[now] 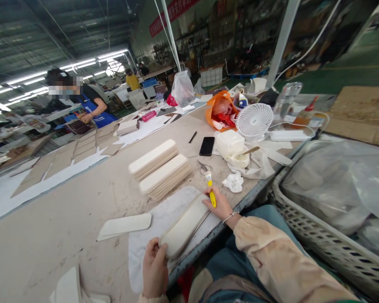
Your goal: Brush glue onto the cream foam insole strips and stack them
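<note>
My left hand (pixel 156 263) pinches the near end of a long rounded cream panel (pixel 185 227), which lies over others on a white sheet (pixel 138 252). At the panel's far end is my right hand (pixel 220 204), its fingers closed round a yellow-handled brush (pixel 212 194) and touching the panel's edge. Two neat stacks of similar panels, one (pixel 153 159) behind the other (pixel 166 176), stand beyond the sheet. A couple of loose panels (pixel 126 225) overlap to the left.
Scissors (pixel 204 167), crumpled tissue (pixel 233 182), a phone (pixel 206 146), a white tub (pixel 230 144) and a small fan (pixel 254 120) lie beyond my right hand. A plastic basket (pixel 328 240) holds bags at the right. A person in a blue apron (pixel 96 110) stands across the table.
</note>
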Motion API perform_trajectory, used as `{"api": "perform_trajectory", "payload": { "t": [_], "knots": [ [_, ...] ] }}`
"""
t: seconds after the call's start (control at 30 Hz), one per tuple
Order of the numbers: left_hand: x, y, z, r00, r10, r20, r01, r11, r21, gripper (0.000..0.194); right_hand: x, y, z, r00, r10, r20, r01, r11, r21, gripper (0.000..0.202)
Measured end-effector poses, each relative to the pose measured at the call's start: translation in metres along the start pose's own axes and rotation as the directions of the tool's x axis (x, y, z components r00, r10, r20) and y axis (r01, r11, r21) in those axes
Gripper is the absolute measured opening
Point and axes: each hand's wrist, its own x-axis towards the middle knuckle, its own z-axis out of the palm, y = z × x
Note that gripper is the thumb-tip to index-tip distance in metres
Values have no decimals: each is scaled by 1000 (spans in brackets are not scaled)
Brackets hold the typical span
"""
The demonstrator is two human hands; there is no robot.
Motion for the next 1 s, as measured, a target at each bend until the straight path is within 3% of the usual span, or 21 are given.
{"api": "perform_trajectory", "payload": {
  "t": [0.1, 0.3, 0.63, 1.0],
  "knots": [
    [-2, 7, 9, 998, -66, 18, 68, 987, -149, 32, 1, -6, -5, 997, -21, -78, 30, 993, 116, 29],
    [-8, 15, 16, 992, -119, 43, 124, 979, -164, 28, 7, -12, -18, 984, 40, -171, 9, 961, 276, 34],
    [-17, 12, 23, 977, -203, 63, 213, 946, -243, 31, 7, -1, -24, 984, 87, -154, -34, 947, 318, 41],
    [-24, 3, 17, 957, -266, 116, 281, 949, -144, 28, 7, -23, -31, 989, 30, -143, 18, 948, 319, 36]
  ]
}}
